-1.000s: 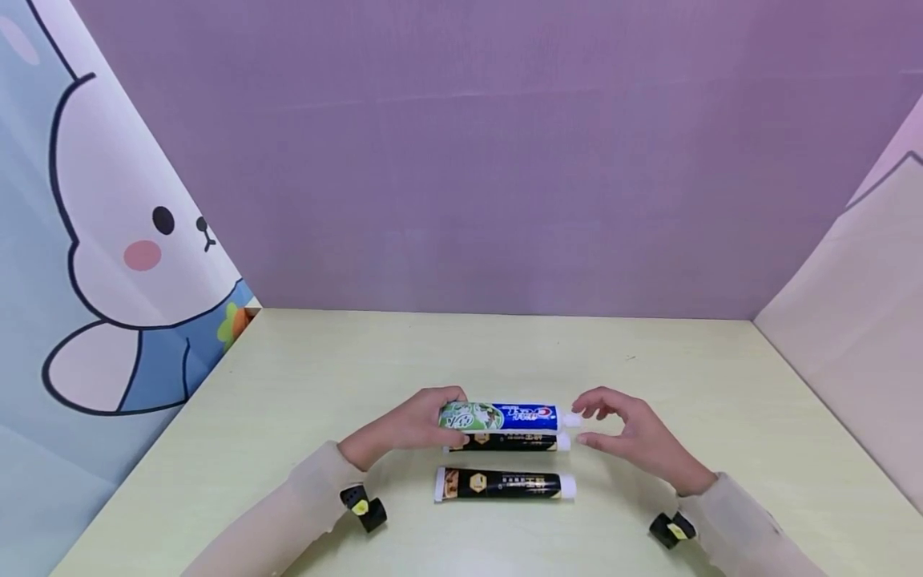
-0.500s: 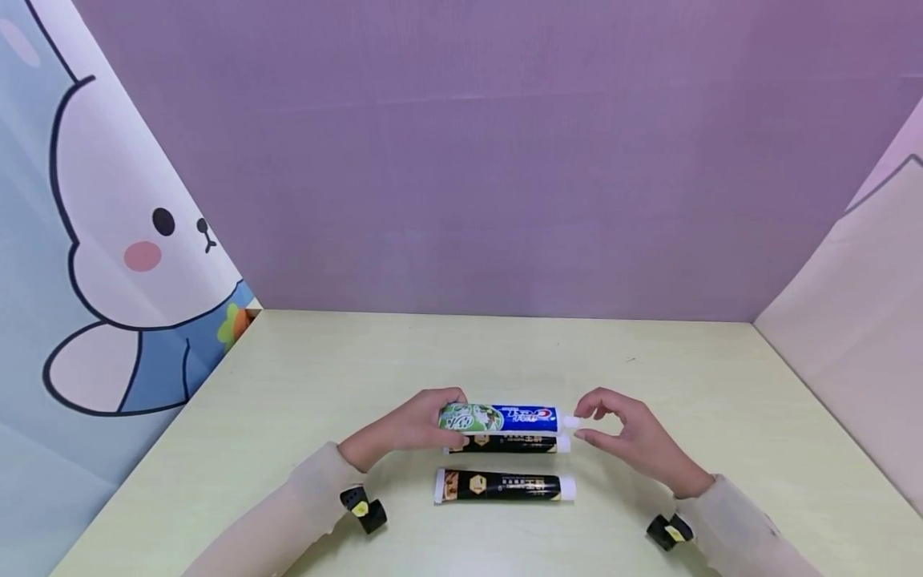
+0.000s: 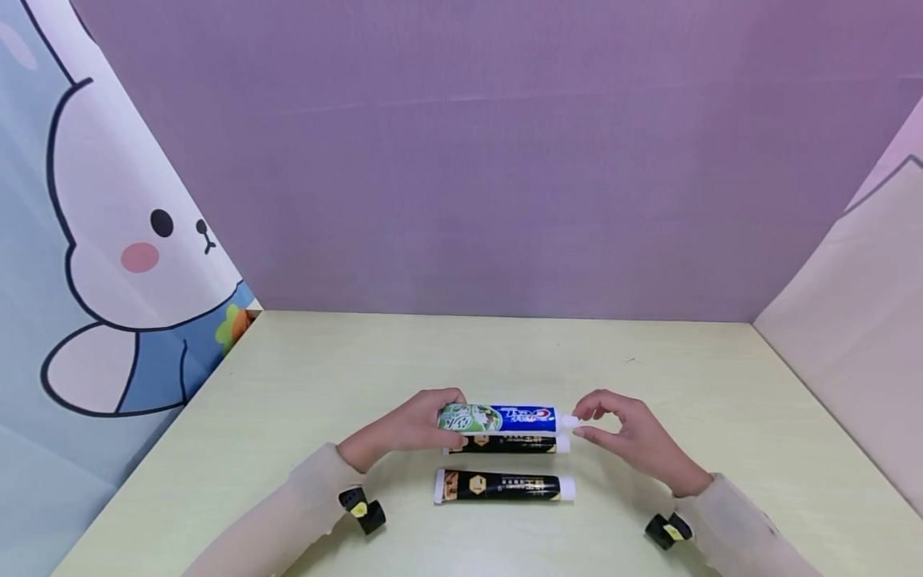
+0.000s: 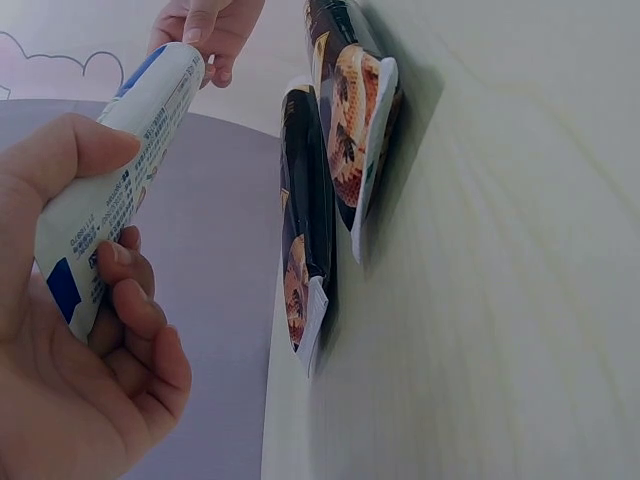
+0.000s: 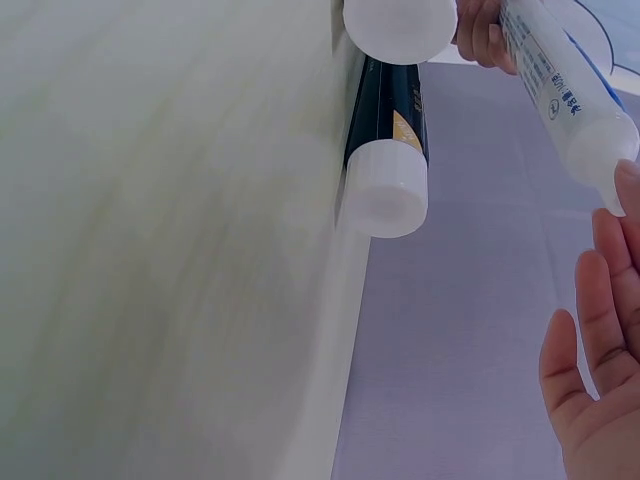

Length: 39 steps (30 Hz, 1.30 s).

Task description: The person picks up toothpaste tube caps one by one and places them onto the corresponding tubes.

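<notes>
My left hand grips the flat end of a blue and green toothpaste tube, held level above the table. In the left wrist view the thumb lies along one side of this tube and the fingers curl beneath. At the tube's other end, the thumb and fingertip of my right hand pinch its small white cap; the other fingers stand loose in the right wrist view. Two black toothpaste tubes lie below: the farther one is partly covered by the held tube, the nearer one fully visible.
The pale wooden table carries the black tubes, their white caps pointing right. A purple cloth backdrop rises behind it. Side panels stand left and right, the left one printed with a cartoon rabbit.
The thumb and fingertip of my right hand have come together on the tube's white cap, from a wider gap around it. The left hand and the black tubes stay in place.
</notes>
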Tool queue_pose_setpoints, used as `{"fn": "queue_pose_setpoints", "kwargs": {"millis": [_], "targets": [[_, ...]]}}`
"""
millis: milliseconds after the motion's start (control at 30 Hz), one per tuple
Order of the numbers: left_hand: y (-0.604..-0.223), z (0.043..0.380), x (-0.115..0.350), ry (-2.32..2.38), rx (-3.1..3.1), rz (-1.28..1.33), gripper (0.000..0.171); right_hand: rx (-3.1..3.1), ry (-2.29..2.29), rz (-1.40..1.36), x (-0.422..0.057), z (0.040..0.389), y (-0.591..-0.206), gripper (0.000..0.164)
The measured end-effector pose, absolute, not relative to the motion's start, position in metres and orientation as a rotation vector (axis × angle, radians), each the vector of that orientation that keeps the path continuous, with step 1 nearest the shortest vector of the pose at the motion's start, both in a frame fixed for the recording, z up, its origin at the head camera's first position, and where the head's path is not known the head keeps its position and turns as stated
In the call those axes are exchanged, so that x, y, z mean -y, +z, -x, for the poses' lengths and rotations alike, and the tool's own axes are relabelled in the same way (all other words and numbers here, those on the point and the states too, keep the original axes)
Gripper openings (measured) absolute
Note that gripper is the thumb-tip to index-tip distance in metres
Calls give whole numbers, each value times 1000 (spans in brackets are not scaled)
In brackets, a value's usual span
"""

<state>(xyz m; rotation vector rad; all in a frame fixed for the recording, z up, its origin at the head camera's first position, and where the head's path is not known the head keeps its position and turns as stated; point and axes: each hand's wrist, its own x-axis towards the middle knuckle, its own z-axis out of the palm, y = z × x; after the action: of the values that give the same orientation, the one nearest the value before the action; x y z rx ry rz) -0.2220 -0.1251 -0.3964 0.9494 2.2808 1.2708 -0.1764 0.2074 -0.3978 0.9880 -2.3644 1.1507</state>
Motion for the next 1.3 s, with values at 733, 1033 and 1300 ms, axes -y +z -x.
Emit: {"fn": "queue_pose_setpoints", "kwargs": {"millis": [733, 1033, 1300], "targets": [[-396, 220, 126, 1284, -2252, -941, 22, 2479, 1211, -947, -207, 177, -399, 17], [-396, 220, 125, 1298, -2248, -955, 25, 2513, 1228, -946, -207, 176, -396, 13], [-396, 219, 125, 1275, -2277, -956, 25, 2534, 1261, -917, -206, 174, -395, 14]]}}
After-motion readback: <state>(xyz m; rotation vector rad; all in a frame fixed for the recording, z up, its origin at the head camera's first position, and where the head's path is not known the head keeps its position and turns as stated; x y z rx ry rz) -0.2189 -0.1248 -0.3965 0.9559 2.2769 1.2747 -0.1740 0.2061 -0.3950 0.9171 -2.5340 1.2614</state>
